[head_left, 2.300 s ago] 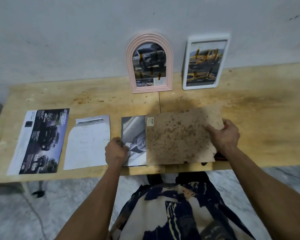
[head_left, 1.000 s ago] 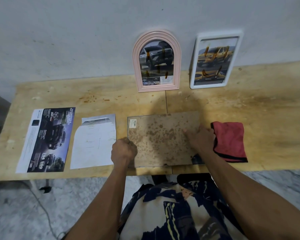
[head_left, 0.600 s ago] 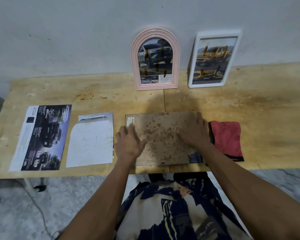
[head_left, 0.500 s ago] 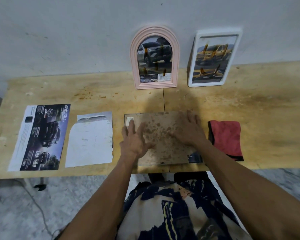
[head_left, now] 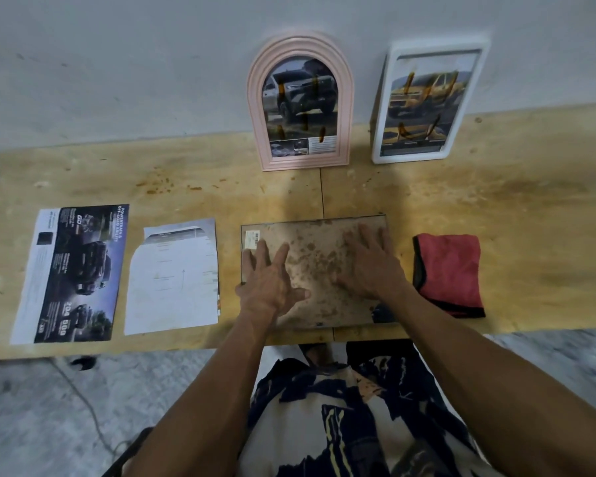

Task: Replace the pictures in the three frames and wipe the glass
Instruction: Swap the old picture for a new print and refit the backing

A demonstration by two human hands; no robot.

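Both our left hand point(head_left: 267, 282) and right hand point(head_left: 370, 266) press flat, fingers spread, on one stained frame back point(head_left: 319, 270) lying on the table point(head_left: 496, 208). Two frames, pink point(head_left: 300, 105) and white point(head_left: 427, 105), lean against the wall; two printed sheets point(head_left: 73, 273) lie left, one red cloth point(head_left: 449, 270) right.

On the pale wooden tabletop point(head_left: 496, 208), a brown stained backing board point(head_left: 319, 270) lies flat at the middle of the near edge. The left hand point(head_left: 267, 284) rests flat on its left part, the right hand point(head_left: 370, 266) on its right part. Just right of the board lies a folded red cloth point(head_left: 449, 273). To the left lies a white arch-cut paper sheet point(head_left: 174, 277), and further left, toward the left edge, a dark printed car brochure page point(head_left: 73, 273). At the far edge, leaning on the wall, stand a pink arched picture frame point(head_left: 300, 105) and, to its right, a white rectangular picture frame point(head_left: 427, 105).
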